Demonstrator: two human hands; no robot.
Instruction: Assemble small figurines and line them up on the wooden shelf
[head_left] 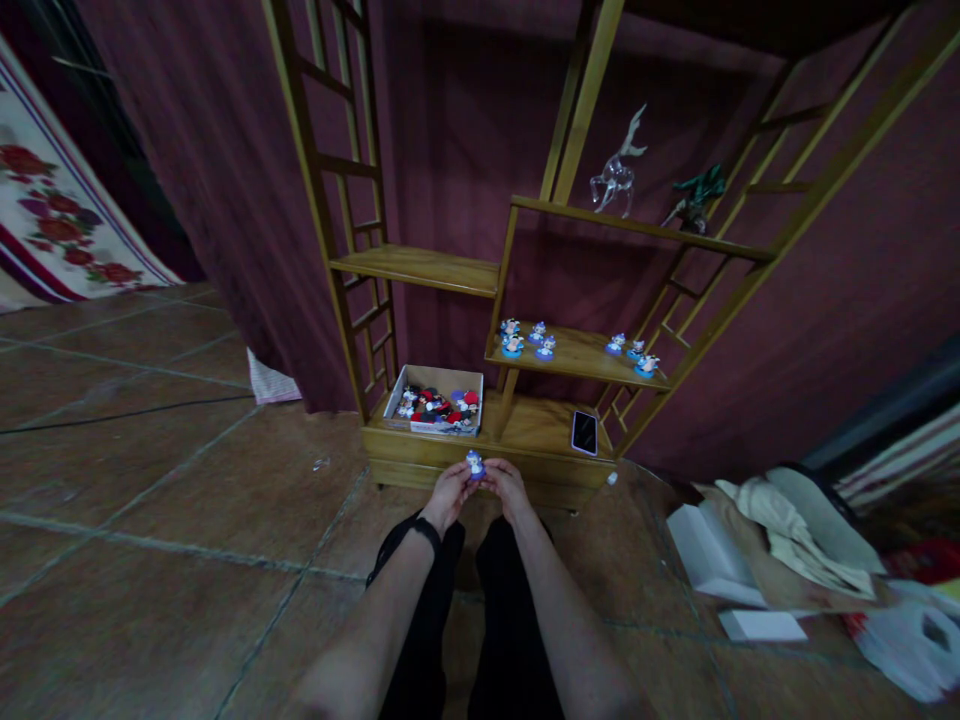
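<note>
A small purple-and-white figurine (475,464) is held upright between my two hands, in front of the shelf unit's base. My left hand (451,487) grips it from the left, and my right hand (505,480) pinches its right side. Just beyond my hands, an open cardboard box (400,395) holds many small red, black, white and purple figurines. On the raised shelf (577,352) stand similar figurines: a purple one (546,347) and a blue-based one (512,345) among a left group, and a smaller right group with a blue-based figurine (646,366).
A phone (585,432) lies on the bottom shelf. Higher up stand a clear deer ornament (616,180) and a dark green ornament (699,198). White boxes (712,555), cloth and a plastic bag (911,640) lie on the floor at right. A curtain (225,180) hangs at left.
</note>
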